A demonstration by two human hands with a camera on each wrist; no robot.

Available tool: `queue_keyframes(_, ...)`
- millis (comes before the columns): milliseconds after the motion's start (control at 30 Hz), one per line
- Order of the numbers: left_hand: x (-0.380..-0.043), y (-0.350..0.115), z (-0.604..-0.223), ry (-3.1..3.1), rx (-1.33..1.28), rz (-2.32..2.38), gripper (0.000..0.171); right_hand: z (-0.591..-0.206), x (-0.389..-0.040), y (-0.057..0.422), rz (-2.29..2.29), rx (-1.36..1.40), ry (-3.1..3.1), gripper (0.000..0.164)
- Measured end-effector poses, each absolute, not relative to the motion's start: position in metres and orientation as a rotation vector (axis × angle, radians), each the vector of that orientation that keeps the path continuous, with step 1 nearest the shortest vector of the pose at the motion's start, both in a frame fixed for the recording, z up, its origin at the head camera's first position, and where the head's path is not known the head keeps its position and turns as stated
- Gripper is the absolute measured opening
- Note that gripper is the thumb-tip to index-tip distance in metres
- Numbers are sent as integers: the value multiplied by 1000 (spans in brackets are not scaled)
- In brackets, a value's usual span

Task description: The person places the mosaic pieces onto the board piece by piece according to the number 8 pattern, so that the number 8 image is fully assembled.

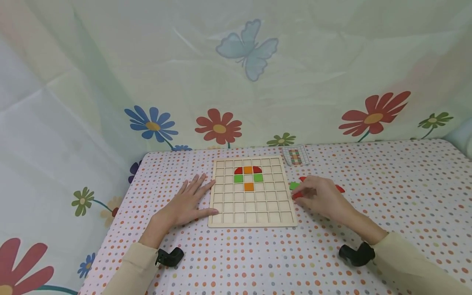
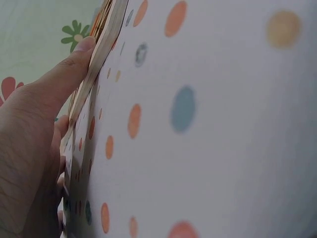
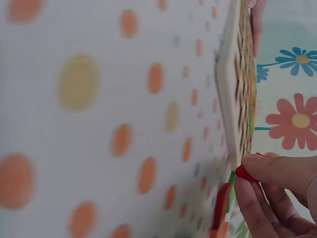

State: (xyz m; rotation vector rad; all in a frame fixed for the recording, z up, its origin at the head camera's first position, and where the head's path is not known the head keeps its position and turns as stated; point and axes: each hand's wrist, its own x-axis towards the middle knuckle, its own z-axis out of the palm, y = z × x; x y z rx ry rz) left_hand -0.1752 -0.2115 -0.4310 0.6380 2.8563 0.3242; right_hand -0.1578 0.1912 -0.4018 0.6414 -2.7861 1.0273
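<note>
A square wooden grid board (image 1: 254,207) lies on the table. On it sit two red rounded-corner pieces (image 1: 238,170), two green squares (image 1: 238,178) and two orange squares (image 1: 248,187), in its upper middle. My left hand (image 1: 187,204) lies spread at the board's left side, thumb and fingertips on its edge; the thumb (image 2: 69,69) on the rim shows in the left wrist view. Just off the board's right edge, my right hand (image 1: 321,196) pinches a small red piece (image 3: 244,173) between thumb and index finger. Its outline is partly covered by the fingertips.
Beside and under the right hand lie loose pieces: a green one (image 1: 294,185), a red one (image 1: 341,189) and others partly hidden. A pattern card (image 1: 303,155) with a coloured grid lies past the board's upper right corner. A flowered cloth (image 1: 313,82) hangs behind the dotted tablecloth (image 1: 280,262).
</note>
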Motion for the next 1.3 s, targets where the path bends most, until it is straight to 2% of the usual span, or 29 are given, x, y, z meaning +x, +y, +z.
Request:
queue_keyframes(367,-176,-214,-432,2846,634,332,95,-377,-186,155,1244,709,-2650,18)
queue_keyframes(533,-175,-212,-432,2839,638,337,95,-381,-199,138,1393,730,-2614,16)
queue_keyframes(767,-176,-210,-433,2844,637,326,96,-396,-215,126,1359,660,-2706,13)
queue_keyframes(1300,-176,-212,-431,2843,633,342,95,-411,-212,114,1332,617,-2820,10)
